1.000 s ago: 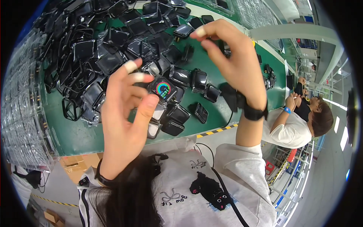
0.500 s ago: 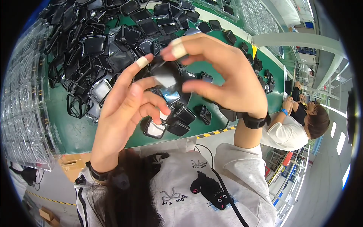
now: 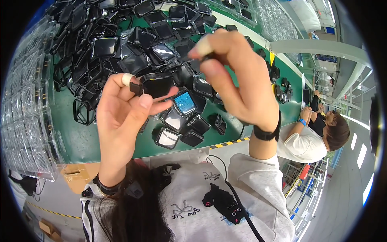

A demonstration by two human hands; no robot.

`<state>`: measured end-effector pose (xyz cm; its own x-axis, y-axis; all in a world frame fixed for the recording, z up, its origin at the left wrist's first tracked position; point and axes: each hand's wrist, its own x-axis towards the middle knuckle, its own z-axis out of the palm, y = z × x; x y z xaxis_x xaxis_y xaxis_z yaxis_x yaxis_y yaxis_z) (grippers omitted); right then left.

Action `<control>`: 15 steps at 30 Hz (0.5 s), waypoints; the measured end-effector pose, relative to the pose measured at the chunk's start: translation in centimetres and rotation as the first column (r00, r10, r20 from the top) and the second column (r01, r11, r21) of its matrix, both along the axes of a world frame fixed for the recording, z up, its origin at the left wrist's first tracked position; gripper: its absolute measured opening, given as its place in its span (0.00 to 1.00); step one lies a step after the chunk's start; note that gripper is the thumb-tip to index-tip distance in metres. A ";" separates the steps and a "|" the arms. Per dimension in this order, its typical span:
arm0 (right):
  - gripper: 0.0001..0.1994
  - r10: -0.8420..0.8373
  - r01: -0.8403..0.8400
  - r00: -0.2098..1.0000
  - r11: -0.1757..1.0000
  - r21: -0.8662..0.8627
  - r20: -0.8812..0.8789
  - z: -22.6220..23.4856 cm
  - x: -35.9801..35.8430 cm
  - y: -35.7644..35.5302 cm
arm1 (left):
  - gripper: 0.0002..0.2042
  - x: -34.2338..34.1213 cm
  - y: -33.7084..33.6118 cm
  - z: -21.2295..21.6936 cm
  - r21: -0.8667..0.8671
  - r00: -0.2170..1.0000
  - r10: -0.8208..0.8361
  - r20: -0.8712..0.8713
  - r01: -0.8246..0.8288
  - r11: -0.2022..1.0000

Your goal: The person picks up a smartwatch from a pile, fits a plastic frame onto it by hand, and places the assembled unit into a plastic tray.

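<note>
My left hand [image 3: 121,109] is closed around a black square casing [image 3: 158,86], held between thumb and fingers above the bench. The casing has a dark glossy face and a short tab at its left end. To the right of it, my right hand [image 3: 242,76] is raised, thumb and forefinger pinched together. A small dark piece [image 3: 207,58] shows between them, too blurred to name. Both hands have pale tape on fingers. Below the casing lie a square unit with a blue face [image 3: 185,103] and a white-faced unit [image 3: 167,138], with several black ones around them.
A large heap of black square casings and frames [image 3: 104,47] covers the far left of the green bench [image 3: 80,147]. Clear plastic trays [image 3: 28,105] are stacked at the left edge. A pale rail [image 3: 318,47] crosses at right, where another person [image 3: 310,137] sits.
My hands were together around a blurred dark part with a white patch. Now they are apart: the casing sits in my left hand, and my right hand has drawn off with its fingers pinched.
</note>
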<state>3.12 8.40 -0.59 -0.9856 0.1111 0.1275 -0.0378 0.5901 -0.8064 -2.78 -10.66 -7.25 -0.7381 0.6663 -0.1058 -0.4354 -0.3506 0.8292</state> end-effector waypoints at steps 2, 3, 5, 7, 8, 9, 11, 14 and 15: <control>0.10 0.106 -0.081 0.985 0.980 0.182 -0.136 0.6 -0.2 -1.1 | 0.16 0.4 0.5 0.1 0.152 0.994 -0.041 0.105 0.025 0.988; 0.09 0.170 -0.113 0.966 0.955 0.274 -0.195 0.7 -0.2 -1.6 | 0.16 0.6 0.7 0.5 0.156 0.993 -0.046 0.108 0.029 0.987; 0.09 0.130 -0.066 0.972 0.950 0.305 -0.193 -0.2 -0.1 -2.6 | 0.19 1.0 1.0 1.4 0.234 0.969 -0.083 0.233 0.027 0.972; 0.10 0.063 0.013 0.979 0.930 0.369 -0.193 -1.1 0.2 -3.1 | 0.21 1.3 1.0 1.3 0.269 0.950 -0.103 0.293 0.021 0.963; 0.10 0.061 0.014 0.979 0.930 0.367 -0.193 -1.4 0.3 -3.0 | 0.22 1.5 0.8 0.8 0.238 0.958 -0.106 0.266 0.042 0.970; 0.10 0.060 0.025 0.974 0.930 0.367 -0.217 -1.5 0.3 -2.9 | 0.24 1.7 0.7 0.3 0.206 0.965 -0.108 0.239 0.058 0.977; 0.09 0.057 0.046 0.963 0.929 0.366 -0.264 -1.8 0.4 -2.7 | 0.25 1.9 0.5 0.2 0.174 0.971 -0.108 0.211 0.072 0.982; 0.10 0.095 -0.033 0.953 0.977 0.212 -0.289 -3.1 0.3 -2.0 | 0.23 1.8 0.3 0.5 0.158 0.971 -0.119 0.210 0.086 0.984; 0.11 0.111 -0.074 0.947 0.988 0.132 -0.303 -3.4 0.3 -1.9 | 0.23 1.6 0.2 0.3 0.157 0.970 -0.118 0.211 0.086 0.984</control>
